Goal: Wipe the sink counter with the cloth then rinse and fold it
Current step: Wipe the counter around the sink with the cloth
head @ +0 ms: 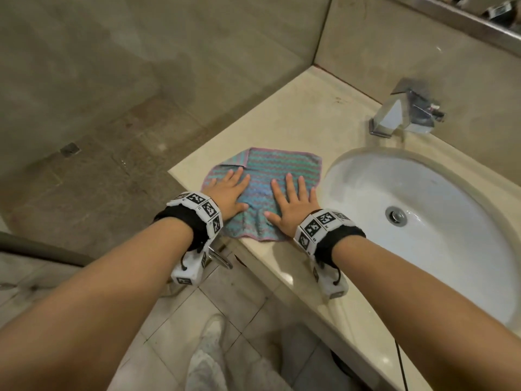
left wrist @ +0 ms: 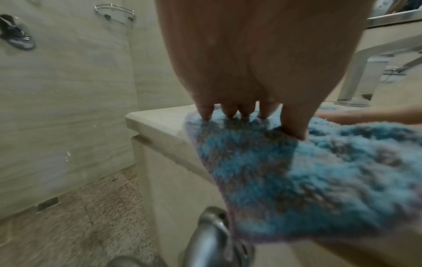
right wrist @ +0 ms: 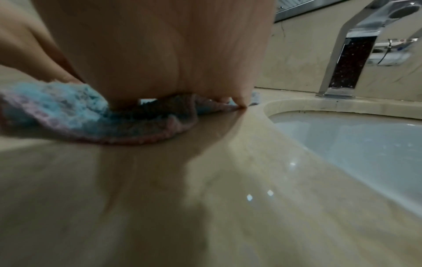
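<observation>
**Both palms flat on the cloth at the counter's left end**

The left hand (head: pixel 225 193) lies spread on the cloth (head: pixel 262 176), fingers straight and splayed, gripping nothing; the left wrist view shows its fingertips (left wrist: pixel 206 112) pressing into the pile near the counter's outer edge. This reads as a flat-palm press, the sort that spreads load over the fabric so it drags evenly across stone, or smooths it out ready for a fold. Which of the two cannot be told from these views.

The cloth, teal with a pinkish border, sits on the sink counter (head: pixel 304 108) between its left end and the sink (head: pixel 423 193). Its far-left corner is turned over on itself, and its near edge hangs a little past the front lip, probably because the hands bear on it so close to the edge.

The right hand (head: pixel 291 203) mirrors the left: extended fingers, palm down, nothing held, its little finger just at the cloth's right border beside the sink's rim. From the right wrist the palm arches slightly, leaving a dark gap above the fabric.

Further right stands the faucet (head: pixel 408 111), well apart from both hands; no water shows running.

Much is hidden. Both palms cover the cloth's middle, so any dirt or wetness there is unseen. Whether the cloth is damp cannot be judged. The wrist views are blurred, and the metal ring (left wrist: pixel 214 234) under the counter edge is cut off.
</observation>
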